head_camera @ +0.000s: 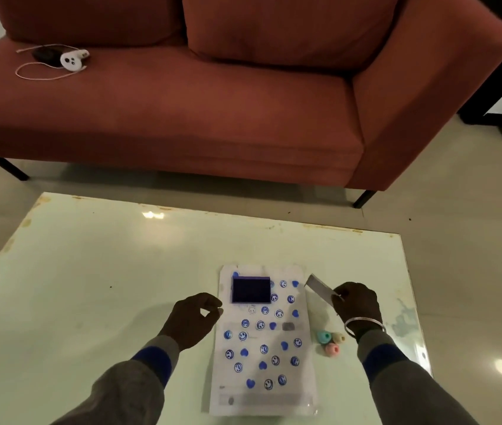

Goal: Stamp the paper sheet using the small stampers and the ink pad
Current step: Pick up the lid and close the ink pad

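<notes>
Sofa (182, 118): a rust-red sofa fills the far side of the room at 12 o'clock, with a white controller (71, 60) and a thin cable (41, 75) lying on its left seat.
Worktop (120, 271): a pale, glossy low table in front of the sofa, its far edge chipped, carrying everything below.
Paper sheet (263, 342): flat on the worktop at 6 o'clock, long side running away from the person, covered with blue smiley and heart prints.
Left hand (196, 315): at 9 o'clock of the sheet, just beside its left edge, thumb and forefinger pressed together tip to tip; whether anything small sits between them cannot be told.
Right hand (357, 303): at 3 o'clock of the sheet, off its right edge, a bangle on the wrist, its grip pinching a flat grey lid (320, 288) that tilts up toward 11 o'clock.
Ink pad (251, 289): open, dark blue, resting on the sheet's far left corner at 11 o'clock.
Small stampers (331, 342): three, teal, yellow and pink, clustered touching one another on the worktop just off the sheet's right edge at 4 o'clock, below the right wrist.
</notes>
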